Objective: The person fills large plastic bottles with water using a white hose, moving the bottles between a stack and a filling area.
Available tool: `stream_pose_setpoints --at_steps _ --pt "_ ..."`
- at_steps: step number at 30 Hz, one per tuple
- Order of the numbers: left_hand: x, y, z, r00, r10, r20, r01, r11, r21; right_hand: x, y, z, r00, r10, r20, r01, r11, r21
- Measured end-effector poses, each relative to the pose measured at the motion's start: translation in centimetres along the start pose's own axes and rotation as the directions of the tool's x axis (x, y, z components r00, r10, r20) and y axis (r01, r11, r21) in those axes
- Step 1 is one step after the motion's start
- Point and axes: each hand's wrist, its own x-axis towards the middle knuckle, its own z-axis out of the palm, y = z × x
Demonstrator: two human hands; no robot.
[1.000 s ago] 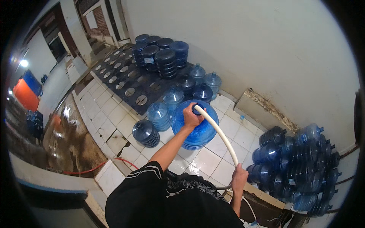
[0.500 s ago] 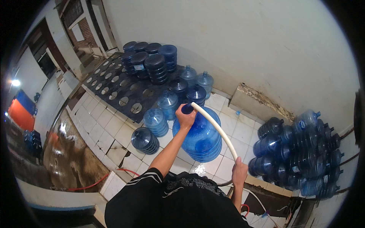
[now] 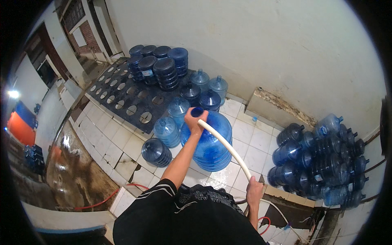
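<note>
My left hand (image 3: 194, 121) is wrapped around the neck of a large translucent blue water jug (image 3: 212, 143), whose round mouth faces up. A cream-coloured hose (image 3: 226, 143) curves from my right hand (image 3: 255, 190) to that neck. Its far end lies against my left hand, beside the mouth. My right fingers are closed around the hose lower down. Just left of the jug stand a dark ribbed jug (image 3: 156, 152) and a light blue jug (image 3: 167, 131).
Jugs stand upside down on a black rack with round holes (image 3: 132, 110). Several more jugs (image 3: 322, 163) lie stacked on their sides at the right. White tiles (image 3: 243, 128) cover the wet floor. A low ledge (image 3: 281, 110) runs along the wall. A red hose (image 3: 98, 203) trails at lower left.
The hose end has come down and left, from the right side of the jug's mouth to against my left hand. The jug and my left hand have shifted slightly left; my right hand is slightly lower.
</note>
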Motion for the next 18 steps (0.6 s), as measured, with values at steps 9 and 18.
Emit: stream_pose_setpoints --at_steps 9,18 --pt "5.1 -2.1 -5.8 0.867 -0.476 -0.149 0.353 0.797 -0.49 1.0 1.6 -1.3 0.991 0.113 -0.077 -0.105 0.989 0.108" --pt "5.4 -0.7 -8.5 0.761 -0.648 -0.015 0.48 0.58 -0.658 4.2 1.7 -1.9 0.99 0.075 -0.123 -0.059 0.99 0.127"
